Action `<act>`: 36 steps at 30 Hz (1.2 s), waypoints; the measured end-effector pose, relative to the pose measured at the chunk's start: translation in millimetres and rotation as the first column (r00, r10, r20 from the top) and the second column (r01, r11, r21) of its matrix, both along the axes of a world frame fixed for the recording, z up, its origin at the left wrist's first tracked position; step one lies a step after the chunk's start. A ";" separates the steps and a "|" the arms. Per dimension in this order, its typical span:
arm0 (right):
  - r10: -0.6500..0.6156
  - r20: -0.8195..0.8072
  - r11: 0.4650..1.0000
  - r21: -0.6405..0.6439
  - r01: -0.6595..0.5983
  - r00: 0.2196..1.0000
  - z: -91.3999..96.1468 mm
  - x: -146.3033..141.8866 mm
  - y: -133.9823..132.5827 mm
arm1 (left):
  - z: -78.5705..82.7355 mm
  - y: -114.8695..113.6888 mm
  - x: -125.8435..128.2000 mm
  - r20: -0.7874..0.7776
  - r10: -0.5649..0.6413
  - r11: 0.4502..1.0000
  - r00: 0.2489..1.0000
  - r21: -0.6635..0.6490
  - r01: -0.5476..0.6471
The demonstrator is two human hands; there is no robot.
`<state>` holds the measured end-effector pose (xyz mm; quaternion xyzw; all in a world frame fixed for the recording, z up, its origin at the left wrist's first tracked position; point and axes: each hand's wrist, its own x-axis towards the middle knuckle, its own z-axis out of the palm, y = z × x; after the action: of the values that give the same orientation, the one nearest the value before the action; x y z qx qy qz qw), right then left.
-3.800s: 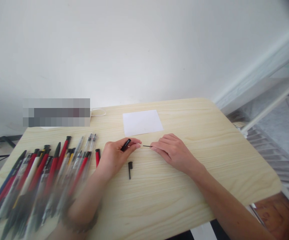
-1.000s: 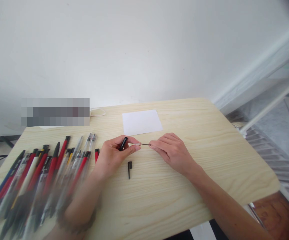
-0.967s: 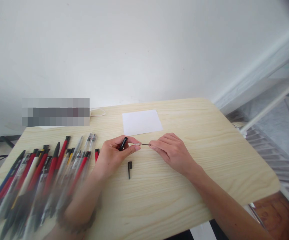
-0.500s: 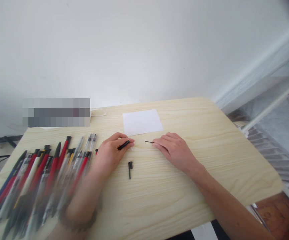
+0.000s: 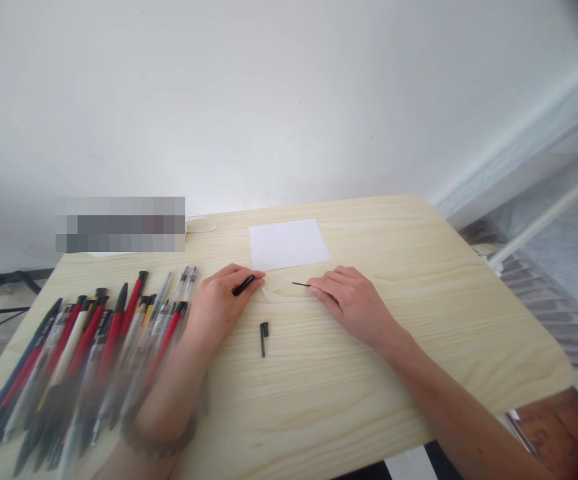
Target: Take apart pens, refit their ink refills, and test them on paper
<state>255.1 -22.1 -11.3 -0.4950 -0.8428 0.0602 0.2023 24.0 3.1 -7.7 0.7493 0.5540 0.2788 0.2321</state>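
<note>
My left hand (image 5: 217,301) is closed around a pen part, and its black end (image 5: 243,285) shows along the thumb and fingers. A pale translucent sliver (image 5: 267,294) lies just below those fingertips; I cannot tell whether it belongs to the same pen. Pinched in the fingers of my right hand (image 5: 345,297) is a thin dark pen refill (image 5: 299,284), its tip pointing left toward the other hand. The hands are apart. On the table between them, nearer to me, lies a black pen cap (image 5: 264,339) with a clip.
Many pens (image 5: 125,319), red, clear, white and blue, lie in a row on the left, partly behind my left forearm. A white sheet of paper (image 5: 289,244) lies beyond the hands. Near the wall on the left is a blurred-out item (image 5: 121,227) with a white cord (image 5: 203,225).
The view has shifted slightly, so the table and pens sit a little farther right. The black end in my left hand is tilted more steeply. Both hands keep their holds.
</note>
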 end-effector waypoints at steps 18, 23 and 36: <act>-0.011 -0.001 1.000 -0.009 0.011 1.000 -0.6 -0.6 0.3 | 5.3 3.9 -11.0 -0.039 -0.174 0.982 0.984 -0.087 0.170; 0.033 -0.009 0.999 0.002 -0.033 0.999 -1.9 -1.3 0.0 | 3.2 2.0 -9.1 -0.149 -0.196 0.979 0.969 -0.083 0.186; 0.137 -0.054 0.989 0.067 -0.134 0.989 2.1 -6.6 -2.6 | 10.7 -0.8 -2.4 0.146 -0.205 0.960 0.968 -0.160 0.228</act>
<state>248.5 -24.7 -9.2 -0.4279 -0.8698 0.0617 0.2378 21.6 2.3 3.0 0.7627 0.4749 0.2492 0.3615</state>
